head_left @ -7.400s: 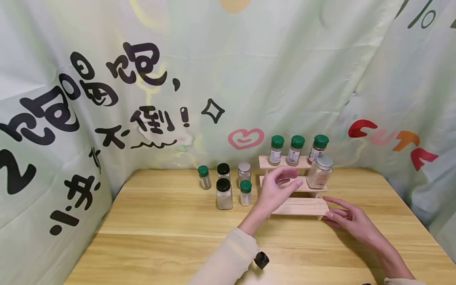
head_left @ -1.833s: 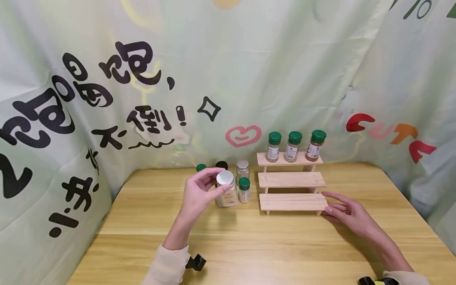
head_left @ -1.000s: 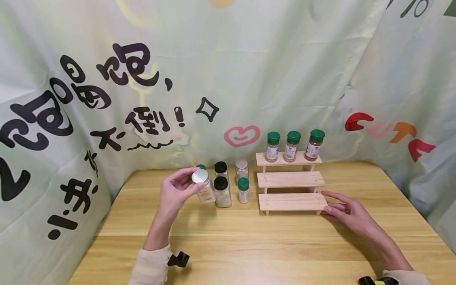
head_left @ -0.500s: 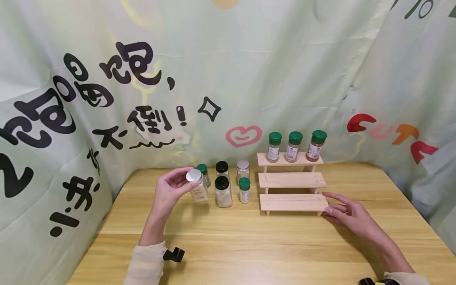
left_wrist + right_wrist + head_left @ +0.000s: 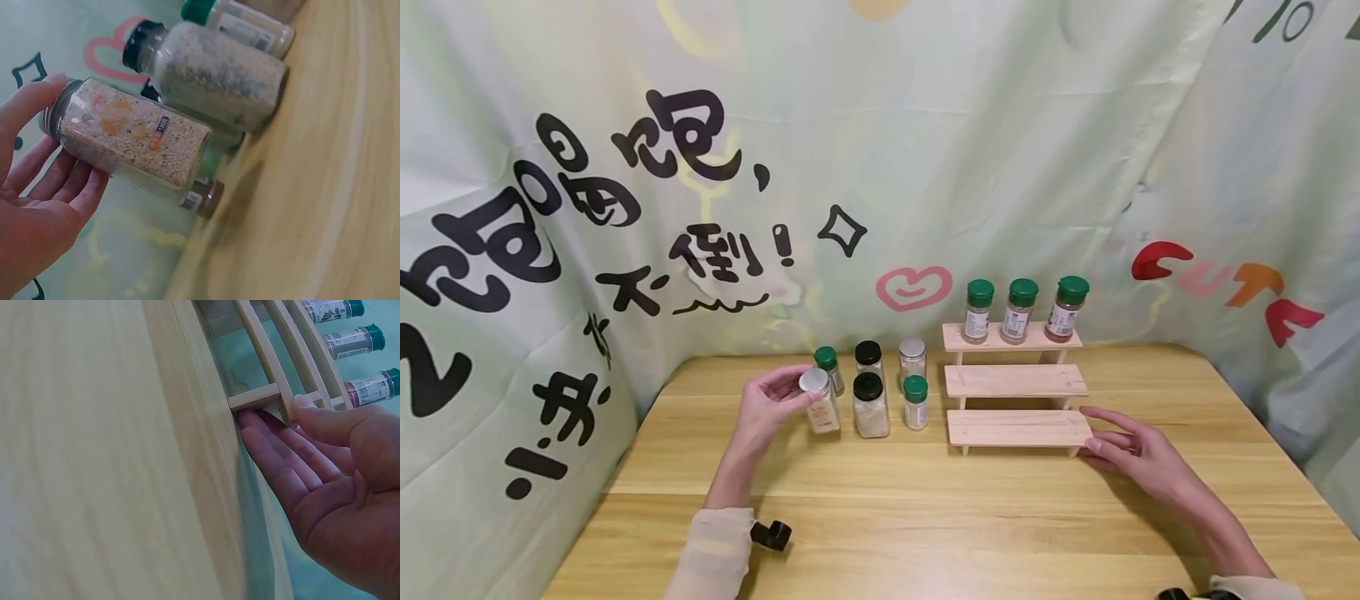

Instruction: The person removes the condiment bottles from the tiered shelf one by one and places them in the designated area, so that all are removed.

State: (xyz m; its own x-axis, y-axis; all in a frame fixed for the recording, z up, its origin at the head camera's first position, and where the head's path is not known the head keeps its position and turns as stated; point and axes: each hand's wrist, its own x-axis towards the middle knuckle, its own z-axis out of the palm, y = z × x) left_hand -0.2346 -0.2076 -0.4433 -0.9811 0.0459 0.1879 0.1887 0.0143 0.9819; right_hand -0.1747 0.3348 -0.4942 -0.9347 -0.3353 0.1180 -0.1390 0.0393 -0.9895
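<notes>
My left hand grips a square glass jar with a silver lid, thumb and fingers around its neck. In the left wrist view the jar holds pale, coarse grains, and its base hangs close over the table. My right hand holds the right end of the bottom step of a three-step wooden rack. Seen from the right wrist, the thumb lies on the step's edge and the fingers reach in by the leg. Several green-capped spice bottles stand on the top step.
Left of the rack stand a front black-lidded jar, another black-lidded jar behind it, a silver-lidded jar and two green-capped bottles, one right, one left. A printed curtain hangs behind the table.
The silver-lidded jar was on the rack's middle step; my left hand has carried it left past the black-lidded jars, then slightly down and right. My right hand stays at the rack.
</notes>
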